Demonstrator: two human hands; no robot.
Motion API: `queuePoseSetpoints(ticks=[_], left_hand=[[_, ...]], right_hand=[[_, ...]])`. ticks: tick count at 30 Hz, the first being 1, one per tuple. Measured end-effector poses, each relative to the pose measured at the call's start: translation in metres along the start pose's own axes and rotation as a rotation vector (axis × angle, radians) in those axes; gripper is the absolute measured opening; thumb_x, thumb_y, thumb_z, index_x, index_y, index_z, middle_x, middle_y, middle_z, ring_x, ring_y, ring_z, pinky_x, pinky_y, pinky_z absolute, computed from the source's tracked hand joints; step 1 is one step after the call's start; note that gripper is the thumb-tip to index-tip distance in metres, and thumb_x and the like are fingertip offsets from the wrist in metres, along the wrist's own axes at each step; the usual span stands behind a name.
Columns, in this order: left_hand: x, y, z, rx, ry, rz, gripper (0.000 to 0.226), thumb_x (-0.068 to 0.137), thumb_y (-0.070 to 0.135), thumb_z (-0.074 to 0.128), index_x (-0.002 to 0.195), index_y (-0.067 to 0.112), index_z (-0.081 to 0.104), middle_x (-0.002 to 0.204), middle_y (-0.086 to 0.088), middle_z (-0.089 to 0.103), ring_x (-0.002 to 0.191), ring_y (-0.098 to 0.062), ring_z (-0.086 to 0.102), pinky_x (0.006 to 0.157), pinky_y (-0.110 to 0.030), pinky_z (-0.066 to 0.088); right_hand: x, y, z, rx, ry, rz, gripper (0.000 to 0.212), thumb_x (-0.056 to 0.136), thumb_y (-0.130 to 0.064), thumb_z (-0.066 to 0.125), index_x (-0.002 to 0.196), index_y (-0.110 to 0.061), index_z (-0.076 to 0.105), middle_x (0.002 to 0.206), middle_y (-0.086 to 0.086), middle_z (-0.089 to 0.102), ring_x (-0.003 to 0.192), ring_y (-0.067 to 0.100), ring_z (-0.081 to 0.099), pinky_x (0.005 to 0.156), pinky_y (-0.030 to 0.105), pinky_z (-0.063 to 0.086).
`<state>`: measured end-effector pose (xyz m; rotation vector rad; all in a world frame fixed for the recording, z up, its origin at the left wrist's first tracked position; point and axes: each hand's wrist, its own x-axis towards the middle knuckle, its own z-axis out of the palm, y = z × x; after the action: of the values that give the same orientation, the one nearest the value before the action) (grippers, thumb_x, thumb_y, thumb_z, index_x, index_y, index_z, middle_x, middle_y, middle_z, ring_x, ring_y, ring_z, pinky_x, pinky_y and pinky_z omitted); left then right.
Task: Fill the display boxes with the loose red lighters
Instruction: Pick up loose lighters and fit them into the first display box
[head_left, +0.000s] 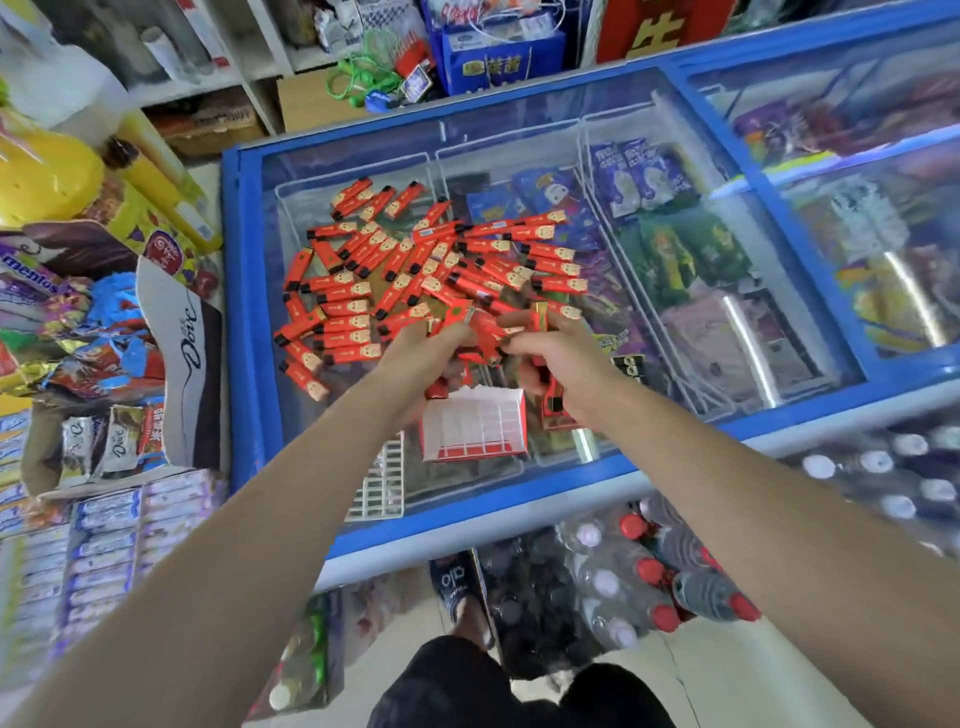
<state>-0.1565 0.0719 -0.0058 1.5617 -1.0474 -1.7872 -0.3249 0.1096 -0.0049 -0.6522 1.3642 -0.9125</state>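
Both hands curled on lighters: left hand (434, 345), right hand (545, 348). Display box (475, 426) sits at 6 o'clock, just below; loose pile (415, 265) at 11.

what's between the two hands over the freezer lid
In the head view, a bunch of red lighters fills the gap between the left hand and right hand, both gripping them above the display box.

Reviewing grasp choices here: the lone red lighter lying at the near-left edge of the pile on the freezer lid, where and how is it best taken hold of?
Pinch the lighter across its two long sides, near mid-body, coming straight down from above. It lies flat on the glass lid, slanted, with open glass to its left and near side, so fingers should fit there without disturbing neighbours.
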Motion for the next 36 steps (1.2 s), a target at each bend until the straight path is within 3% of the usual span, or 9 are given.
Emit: queuePoseSetpoints(ticks=[4, 8, 12, 14, 20, 23, 28, 31, 36], left_hand=[[-0.009, -0.006, 0.04, -0.076, 0.001, -0.044, 0.019, 0.09, 0.005, 0.067, 0.075, 0.011, 0.057, 0.058, 0.002, 0.052, 0.047, -0.011, 0.032, 0.048, -0.026, 0.029], [-0.014, -0.014, 0.07, -0.03, 0.007, -0.042, 0.02, 0.091, 0.01, 0.072, 0.076, 0.014, 0.058, 0.066, -0.003, 0.045, 0.047, -0.011, 0.034, 0.053, -0.029, 0.029], [-0.011, -0.02, 0.092, 0.021, 0.044, -0.052, 0.022, 0.09, 0.018, 0.076, 0.105, 0.008, 0.062, 0.071, -0.006, 0.05, 0.045, -0.012, 0.039, 0.045, -0.026, 0.037], [-0.007, -0.025, 0.1, 0.07, 0.06, -0.076, 0.026, 0.089, 0.025, 0.077, 0.106, 0.011, 0.063, 0.071, -0.003, 0.054, 0.047, -0.012, 0.043, 0.046, -0.026, 0.04], [-0.006, -0.031, 0.123, 0.222, 0.042, -0.028, 0.042, 0.087, 0.036, 0.074, 0.116, 0.008, 0.063, 0.073, -0.007, 0.061, 0.047, -0.014, 0.048, 0.046, -0.025, 0.041], [-0.008, -0.035, 0.127, 0.276, 0.111, -0.001, 0.035, 0.088, 0.036, 0.073, 0.115, 0.02, 0.058, 0.069, -0.003, 0.059, 0.051, -0.016, 0.048, 0.051, -0.027, 0.041], [-0.009, -0.048, 0.116, 0.258, 0.178, -0.025, 0.025, 0.09, 0.032, 0.073, 0.103, 0.018, 0.058, 0.072, -0.004, 0.056, 0.053, -0.016, 0.048, 0.042, -0.02, 0.04], [-0.014, -0.051, 0.113, 0.203, 0.157, -0.07, 0.019, 0.093, 0.024, 0.069, 0.099, 0.014, 0.054, 0.068, -0.001, 0.052, 0.053, -0.013, 0.047, 0.041, -0.02, 0.041], [-0.018, -0.056, 0.108, 0.269, 0.115, -0.067, 0.019, 0.094, 0.02, 0.064, 0.105, 0.012, 0.052, 0.065, -0.001, 0.052, 0.049, -0.014, 0.046, 0.045, -0.024, 0.038]], right_hand=[[-0.023, 0.009, -0.031, -0.011, -0.041, -0.023, 0.024, 0.083, 0.0, 0.071, 0.103, -0.014, 0.07, 0.067, 0.015, 0.045, 0.048, 0.02, 0.035, 0.05, 0.032, 0.023], [-0.038, 0.015, -0.058, -0.037, 0.034, -0.045, 0.027, 0.087, 0.004, 0.065, 0.108, -0.013, 0.068, 0.054, 0.005, 0.044, 0.044, 0.017, 0.038, 0.046, 0.028, 0.026], [-0.051, 0.016, -0.082, -0.015, 0.034, -0.084, 0.022, 0.092, 0.0, 0.061, 0.108, -0.011, 0.07, 0.054, 0.003, 0.054, 0.04, 0.018, 0.039, 0.046, 0.027, 0.024], [-0.057, 0.016, -0.093, -0.031, 0.024, -0.106, 0.017, 0.093, -0.002, 0.062, 0.106, -0.007, 0.071, 0.061, 0.008, 0.058, 0.04, 0.019, 0.039, 0.045, 0.026, 0.024], [-0.068, 0.02, -0.116, -0.35, 0.047, -0.272, 0.014, 0.088, -0.01, 0.074, 0.102, -0.015, 0.071, 0.063, 0.001, 0.057, 0.047, 0.009, 0.046, 0.047, 0.022, 0.04], [-0.067, 0.025, -0.123, -0.362, 0.111, -0.324, 0.014, 0.093, -0.019, 0.071, 0.095, -0.005, 0.069, 0.072, 0.016, 0.064, 0.049, 0.008, 0.048, 0.05, 0.02, 0.04], [-0.06, 0.039, -0.131, -0.518, 0.083, -0.333, 0.033, 0.096, -0.016, 0.068, 0.092, 0.015, 0.058, 0.058, -0.004, 0.061, 0.046, -0.001, 0.051, 0.048, 0.012, 0.035], [-0.049, 0.053, -0.13, -0.671, 0.09, -0.332, 0.033, 0.094, -0.022, 0.069, 0.087, 0.007, 0.056, 0.066, 0.016, 0.054, 0.051, 0.008, 0.041, 0.049, 0.017, 0.031], [-0.033, 0.073, -0.122, -0.842, 0.138, -0.314, 0.041, 0.094, -0.026, 0.068, 0.066, -0.019, 0.04, 0.058, -0.005, 0.046, 0.054, 0.014, 0.044, 0.054, 0.026, 0.035]])
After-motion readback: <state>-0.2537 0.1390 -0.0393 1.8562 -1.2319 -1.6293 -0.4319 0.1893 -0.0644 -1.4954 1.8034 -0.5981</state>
